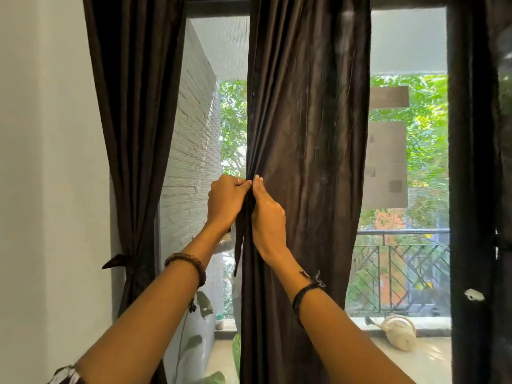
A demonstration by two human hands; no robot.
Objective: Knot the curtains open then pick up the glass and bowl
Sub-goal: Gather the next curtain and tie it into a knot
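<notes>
A dark brown middle curtain (307, 128) hangs in front of the window. My left hand (225, 202) and my right hand (267, 217) pinch its left edge together at about mid height, thumbs touching, with a strip of the fabric (239, 245) dangling below between my wrists. At the far left a second brown curtain (133, 106) hangs gathered, held by a tie (119, 260) low down. No glass or bowl is in view.
A white wall (50, 162) stands at the left. A dark window frame (471, 189) runs down the right. Outside are a balcony railing (401, 273), a pale watering can (399, 332) on the floor and green leaves (205, 303) near the left curtain.
</notes>
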